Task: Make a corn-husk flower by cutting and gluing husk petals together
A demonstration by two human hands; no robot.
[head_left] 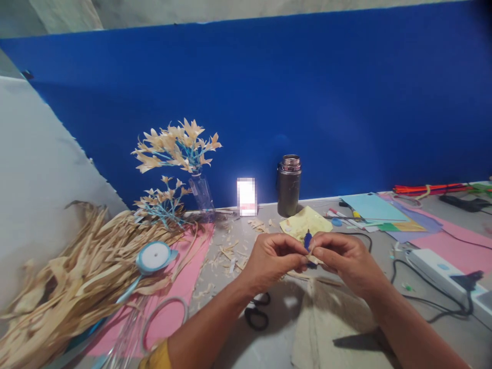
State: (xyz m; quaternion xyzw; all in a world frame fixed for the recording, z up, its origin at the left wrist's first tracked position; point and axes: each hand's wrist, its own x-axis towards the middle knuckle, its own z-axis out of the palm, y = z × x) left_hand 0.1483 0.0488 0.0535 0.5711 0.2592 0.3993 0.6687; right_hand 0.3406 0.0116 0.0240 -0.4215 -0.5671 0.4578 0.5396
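My left hand [273, 256] and my right hand [341, 254] meet above the grey table, fingers pinched together. Between the fingertips they hold a small blue stem with tan dried-leaf petals [308, 245] wrapped about it. Black scissors [257, 312] lie on the table just below my left wrist. A flat tan husk sheet [326, 318] lies under my right forearm.
A heap of dried husk strips [77, 277] and a light blue ribbon spool [154, 256] lie on pink paper [172, 312] at left. A glass bottle with husk flowers [180, 148], a metal flask [289, 185], coloured papers [371, 207], pens and a white power strip [442, 269] stand behind and right.
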